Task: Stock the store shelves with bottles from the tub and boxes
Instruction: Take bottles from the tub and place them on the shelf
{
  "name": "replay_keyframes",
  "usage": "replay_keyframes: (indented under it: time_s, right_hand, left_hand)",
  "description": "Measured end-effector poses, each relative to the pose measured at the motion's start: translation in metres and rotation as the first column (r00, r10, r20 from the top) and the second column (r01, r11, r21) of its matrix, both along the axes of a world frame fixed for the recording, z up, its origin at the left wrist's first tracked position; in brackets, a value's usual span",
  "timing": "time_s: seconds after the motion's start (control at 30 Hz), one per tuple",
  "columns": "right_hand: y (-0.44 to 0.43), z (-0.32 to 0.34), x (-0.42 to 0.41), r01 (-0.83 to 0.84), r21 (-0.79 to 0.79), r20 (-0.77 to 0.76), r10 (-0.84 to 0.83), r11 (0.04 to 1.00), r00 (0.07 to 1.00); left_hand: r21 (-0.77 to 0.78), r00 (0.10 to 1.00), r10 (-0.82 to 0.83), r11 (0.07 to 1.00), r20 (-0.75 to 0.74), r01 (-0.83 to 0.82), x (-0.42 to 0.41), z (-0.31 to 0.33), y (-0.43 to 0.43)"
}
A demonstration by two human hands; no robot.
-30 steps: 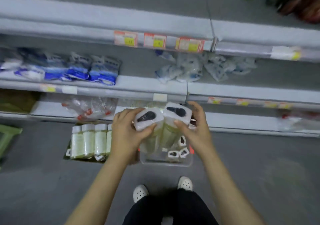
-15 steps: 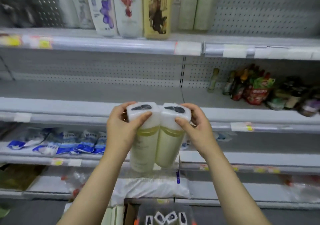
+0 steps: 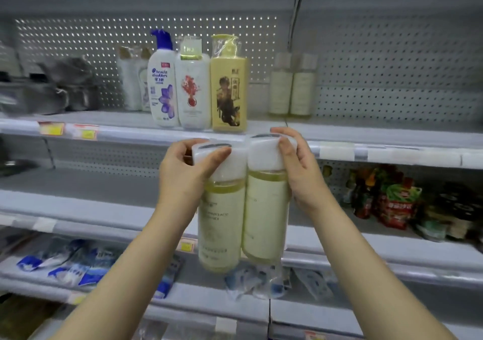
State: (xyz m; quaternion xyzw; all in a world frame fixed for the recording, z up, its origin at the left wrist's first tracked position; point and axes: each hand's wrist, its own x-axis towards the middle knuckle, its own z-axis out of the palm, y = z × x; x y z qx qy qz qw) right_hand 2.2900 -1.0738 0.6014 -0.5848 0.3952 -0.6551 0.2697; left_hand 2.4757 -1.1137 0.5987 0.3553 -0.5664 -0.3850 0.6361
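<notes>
**Store shelving, two bottles held up before it**

Grey metal shelves with a pegboard back fill the view. On the upper shelf (image 3: 366,137) stands a yellow pump bottle (image 3: 229,88). Just left of it are a red-flowered white bottle (image 3: 192,88) and a blue-capped white bottle (image 3: 162,83). Apart to its right, a pale pair of bottles (image 3: 291,86) stands further back. Below it, in front of the shelf's edge, the left bottle (image 3: 222,222) and the right bottle (image 3: 264,214), pale yellow with white caps, are held upright and touching. The left hand (image 3: 183,175) curls round the left bottle's cap; the right hand (image 3: 300,172) grips the right bottle's cap.
</notes>
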Motion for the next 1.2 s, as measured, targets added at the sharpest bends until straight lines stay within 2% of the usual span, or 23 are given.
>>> replay_keyframes:
  time_s: [0.13, 0.27, 0.37, 0.47, 0.63, 0.83, 1.2]
  right_hand:
    - [-0.011, 0.023, 0.001, 0.058, -0.026, 0.081, -0.056, 0.998, 0.995]
    - [-0.019, 0.049, 0.010, 0.189, -0.061, 0.145, -0.179, 0.980, 0.973]
    - [-0.026, 0.068, 0.013, 0.313, -0.138, 0.187, -0.286, 0.940, 0.940]
    - [-0.031, 0.090, 0.011, 0.370, -0.204, 0.245, -0.318, 0.907, 0.916]
    - [-0.045, 0.130, -0.009, 0.381, -0.312, 0.290, -0.295, 0.870, 0.911]
    - [-0.072, 0.170, -0.050, 0.354, -0.386, 0.218, -0.289, 0.852, 0.932]
    - [-0.146, 0.185, -0.144, 0.345, -0.270, 0.193, -0.300, 0.899, 0.934]
  left_hand:
    - [-0.065, 0.999, -0.048, 0.997, -0.005, 0.047, -0.006, 0.031, -0.012]
    - [-0.129, 0.993, -0.116, 0.985, -0.026, 0.111, -0.010, 0.057, -0.024]
    - [-0.183, 0.992, -0.101, 0.979, -0.074, 0.086, -0.017, 0.071, -0.035]
    - [-0.242, 0.991, -0.098, 0.967, -0.091, 0.074, -0.028, 0.090, -0.045]
    - [-0.266, 0.972, -0.162, 0.957, -0.171, 0.113, -0.054, 0.123, -0.069]
    - [-0.326, 0.955, -0.216, 0.935, -0.206, 0.141, -0.093, 0.152, -0.100]
    - [-0.304, 0.961, -0.144, 0.950, -0.236, 0.068, -0.168, 0.167, -0.163]
